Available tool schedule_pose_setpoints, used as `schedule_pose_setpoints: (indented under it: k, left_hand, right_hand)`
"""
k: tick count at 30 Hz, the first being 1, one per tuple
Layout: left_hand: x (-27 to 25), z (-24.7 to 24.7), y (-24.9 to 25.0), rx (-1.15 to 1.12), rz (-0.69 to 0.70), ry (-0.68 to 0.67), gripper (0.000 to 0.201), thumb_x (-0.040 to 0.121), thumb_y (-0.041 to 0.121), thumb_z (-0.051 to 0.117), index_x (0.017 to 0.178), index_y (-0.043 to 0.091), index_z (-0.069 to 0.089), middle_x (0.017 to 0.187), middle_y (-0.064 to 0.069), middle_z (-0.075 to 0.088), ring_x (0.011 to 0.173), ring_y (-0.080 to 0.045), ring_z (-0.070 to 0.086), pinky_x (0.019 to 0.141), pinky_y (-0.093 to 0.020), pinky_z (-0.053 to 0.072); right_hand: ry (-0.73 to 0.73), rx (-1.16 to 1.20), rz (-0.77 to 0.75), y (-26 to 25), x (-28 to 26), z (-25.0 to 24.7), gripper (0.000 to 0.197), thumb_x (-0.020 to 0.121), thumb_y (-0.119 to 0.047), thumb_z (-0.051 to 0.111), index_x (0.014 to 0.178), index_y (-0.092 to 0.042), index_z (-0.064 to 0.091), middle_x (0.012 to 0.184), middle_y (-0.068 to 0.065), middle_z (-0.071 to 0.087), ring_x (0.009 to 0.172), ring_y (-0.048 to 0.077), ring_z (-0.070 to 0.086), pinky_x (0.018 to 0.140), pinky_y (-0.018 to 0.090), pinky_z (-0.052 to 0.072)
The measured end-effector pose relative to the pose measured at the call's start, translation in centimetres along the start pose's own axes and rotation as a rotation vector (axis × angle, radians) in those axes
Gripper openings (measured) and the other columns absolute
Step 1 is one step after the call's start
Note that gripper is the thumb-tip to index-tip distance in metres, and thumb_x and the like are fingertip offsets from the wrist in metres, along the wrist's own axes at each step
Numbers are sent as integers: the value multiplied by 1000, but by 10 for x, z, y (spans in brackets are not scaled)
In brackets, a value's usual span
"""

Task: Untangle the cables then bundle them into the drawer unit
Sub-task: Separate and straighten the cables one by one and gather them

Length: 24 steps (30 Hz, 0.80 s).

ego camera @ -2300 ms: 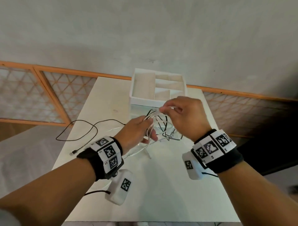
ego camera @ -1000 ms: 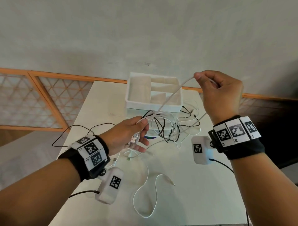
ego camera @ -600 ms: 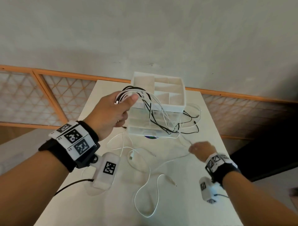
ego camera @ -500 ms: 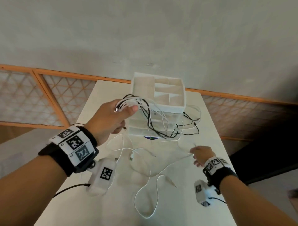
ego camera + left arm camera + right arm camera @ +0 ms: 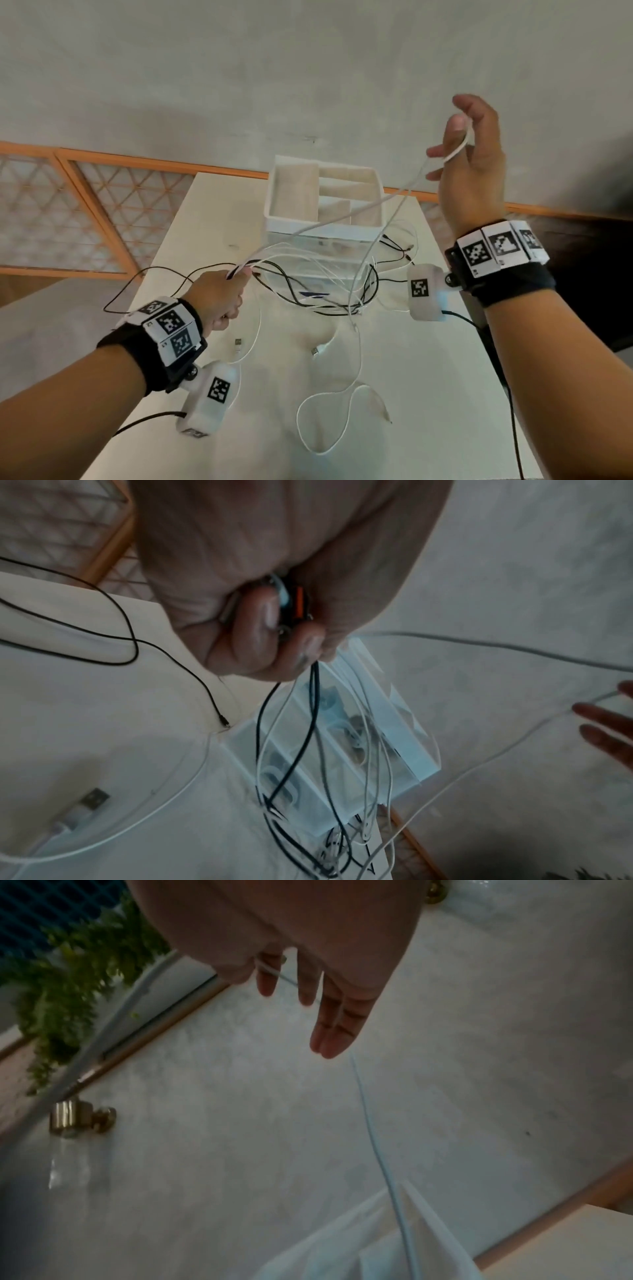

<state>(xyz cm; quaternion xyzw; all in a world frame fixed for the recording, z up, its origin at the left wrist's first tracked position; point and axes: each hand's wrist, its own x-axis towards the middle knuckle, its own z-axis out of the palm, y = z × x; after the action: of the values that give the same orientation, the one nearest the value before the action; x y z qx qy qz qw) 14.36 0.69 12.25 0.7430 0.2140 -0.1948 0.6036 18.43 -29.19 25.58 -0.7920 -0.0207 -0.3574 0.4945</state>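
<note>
A white drawer unit (image 5: 270,209) (image 5: 394,737) with an open divided top stands at the back of the table. In front of it lies a tangle of black and white cables (image 5: 329,301) (image 5: 308,750). My left hand (image 5: 222,294) (image 5: 274,628) grips a bunch of cable ends above the table, left of the unit. My right hand (image 5: 469,154) (image 5: 308,988) is raised high at the right, fingers straight. One white cable (image 5: 404,190) (image 5: 373,1137) hangs across its thumb and forefinger and runs down to my left hand and the tangle.
A black cable (image 5: 144,284) trails to the table's left edge. A loose white cable loop (image 5: 329,411) and two USB plugs (image 5: 238,342) (image 5: 315,351) lie on the white table (image 5: 428,394). Lattice railing stands behind and left.
My right hand has risen from the table at the right to high above the unit, lifting a white cable. My left hand has dropped lower with its bunch.
</note>
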Motion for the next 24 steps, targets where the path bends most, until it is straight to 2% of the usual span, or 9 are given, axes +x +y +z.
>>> schedule_pose_setpoints:
  k: [3,6,9,11,13,15,19,22,24]
  left_hand:
    - [-2,-3,5,-17,3,19,38,101,39,49,71,17,42,58,-1,37,42,-13,28,36,-14,16]
    - [-2,-6,5,-24,6,29,37,101,39,49,72,17,42,59,-1,37,44,-13,28,35,-16,16]
    - [-1,-3,9,-41,20,16,36,100,40,51,74,16,43,60,-2,40,44,-13,30,34,-15,18]
    - [-1,2,15,-91,48,26,36,100,42,52,76,16,45,61,-2,43,44,-12,33,33,-16,20]
    - [-3,6,24,-177,96,68,38,99,44,51,76,16,45,61,-1,44,44,-13,34,33,-16,21]
    - [-4,5,33,-223,174,117,38,99,46,51,76,16,46,62,-1,46,45,-14,34,34,-17,22]
    - [-4,6,41,-18,302,38,32,100,41,51,83,14,55,64,-5,54,47,-15,34,41,-19,23]
    - [4,14,37,318,309,-93,35,100,41,49,81,13,56,64,-5,57,46,-15,36,39,-20,25]
    - [10,17,32,475,280,-114,37,99,44,49,82,11,55,64,-5,56,48,-17,38,39,-20,26]
  right_hand:
    - [-14,-69,-37,20,-11,5,36,98,-60,42,125,-39,53,146,-22,44,116,28,62,88,49,56]
    - [-26,-68,-51,21,-8,3,29,99,-57,43,121,-41,53,155,-18,37,105,30,66,82,50,57]
    - [39,-1,-134,3,7,-2,29,101,-50,44,127,-38,48,147,-12,47,83,31,67,70,44,56]
    - [81,-39,-119,2,16,1,37,98,-53,49,131,-34,47,131,-12,56,88,29,68,73,39,55]
    - [108,-164,30,18,19,3,47,96,-56,51,133,-28,51,119,-11,61,104,24,66,83,29,51]
    - [71,-275,105,35,16,3,46,97,-50,52,134,-22,53,118,-7,62,108,18,63,84,21,42]
    - [37,-235,-127,15,18,2,39,98,-43,52,131,-23,56,124,-11,59,87,5,59,73,10,44]
    - [69,-169,-270,-10,32,1,38,100,-42,50,133,-22,53,132,-11,56,94,3,57,78,15,46]
    - [59,-156,-265,-15,40,-2,39,102,-42,47,135,-22,50,134,-13,53,100,4,57,81,14,44]
